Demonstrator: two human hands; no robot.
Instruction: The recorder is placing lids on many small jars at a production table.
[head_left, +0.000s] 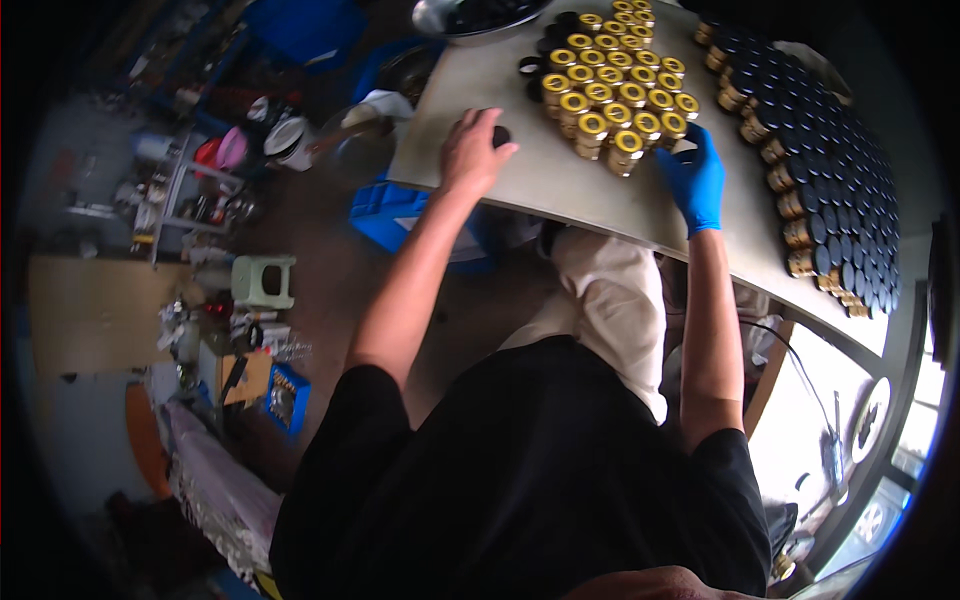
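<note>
My bare left hand (474,152) is at the table's left side, thumb and fingers curved around a small round black cap (501,136). My right hand (695,182), in a blue glove, is bent around a small cylindrical piece (685,149) with a pale rim and a dark part. Glove and fingers hide most of that piece. Just left of the glove stands a dense group of gold cylindrical pieces (619,90) with yellow ring-shaped tops. Loose black caps (530,66) lie along that group's left edge.
Rows of gold pieces with black caps (815,165) fill the table's right side. A metal bowl (478,18) of dark items stands at the far edge of the table (590,205). Blue crates (385,215) stand below its left edge; a pale green stool (263,281) is on the floor.
</note>
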